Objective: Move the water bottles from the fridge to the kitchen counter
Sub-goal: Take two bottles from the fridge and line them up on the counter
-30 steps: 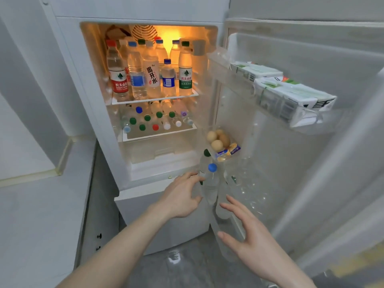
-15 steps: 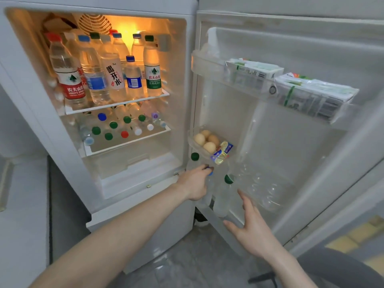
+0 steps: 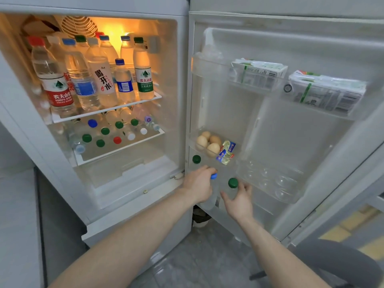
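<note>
Fridge door (image 3: pixel 291 125) stands open. Left hand (image 3: pixel 198 185) grips the neck of a blue-capped bottle (image 3: pixel 210 196) in the lower door bin, fingers curled round it just under the cap. Right hand (image 3: pixel 239 199) is at the green-capped bottle (image 3: pixel 232 183) directly at 3 o'clock from the blue-capped one; thumb and fingers bracket its body below the cap, but whether they have closed on it cannot be told. A second green-capped bottle (image 3: pixel 196 159) stands in the same bin at 11 o'clock from the left hand, untouched. At 12 o'clock from the hands, a small door tray holds eggs (image 3: pixel 208 142) and small packets (image 3: pixel 226 152). Upper door shelf, at 1 o'clock, carries wrapped carton packs (image 3: pixel 258 72). Main compartment, at 10 o'clock: upper shelf (image 3: pixel 108 110) with upright bottles; below it, the lower shelf (image 3: pixel 122 147) with bottles lying caps outward.
</note>
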Motion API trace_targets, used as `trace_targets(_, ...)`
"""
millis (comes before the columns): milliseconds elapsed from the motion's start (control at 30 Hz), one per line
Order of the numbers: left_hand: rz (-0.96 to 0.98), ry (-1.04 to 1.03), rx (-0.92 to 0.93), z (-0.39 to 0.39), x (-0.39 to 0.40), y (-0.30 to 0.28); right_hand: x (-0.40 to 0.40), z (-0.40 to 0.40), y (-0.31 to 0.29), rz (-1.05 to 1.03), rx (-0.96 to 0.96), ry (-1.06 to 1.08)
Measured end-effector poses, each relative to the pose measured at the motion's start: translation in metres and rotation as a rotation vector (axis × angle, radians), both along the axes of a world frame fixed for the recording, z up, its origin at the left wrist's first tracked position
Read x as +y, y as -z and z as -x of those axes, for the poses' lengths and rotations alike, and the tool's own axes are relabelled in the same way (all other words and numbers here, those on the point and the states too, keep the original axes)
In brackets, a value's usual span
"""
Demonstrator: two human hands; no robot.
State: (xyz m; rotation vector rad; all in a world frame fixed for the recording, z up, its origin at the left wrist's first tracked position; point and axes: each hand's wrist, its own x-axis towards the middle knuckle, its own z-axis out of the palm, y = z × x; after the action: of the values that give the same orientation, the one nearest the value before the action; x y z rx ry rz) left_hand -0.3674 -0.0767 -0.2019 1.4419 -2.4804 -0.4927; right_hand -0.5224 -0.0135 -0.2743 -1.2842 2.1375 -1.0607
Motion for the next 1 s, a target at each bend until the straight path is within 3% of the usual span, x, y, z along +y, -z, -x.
trace_targets(333, 0.009, 0.026, 0.065, 0.011, 0.006, 0.010, 0.013, -0.002, 0.027, 0.095, 0.036, -0.083)
trace_targets(633, 0.066, -0.045, 0.318, -0.005, 0.025, 0.020, 0.011, 0.009, 0.033, 0.109, 0.008, -0.109)
trace_targets(800, 0.154, -0.099, 0.483, -0.026, 0.061, -0.002, 0.015, 0.006, 0.033, 0.140, 0.014, -0.156)
trace_targets(1000, 0.264, -0.242, 0.542, -0.046, 0.106, -0.036, 0.021, 0.004, 0.037, 0.171, 0.053, -0.324)
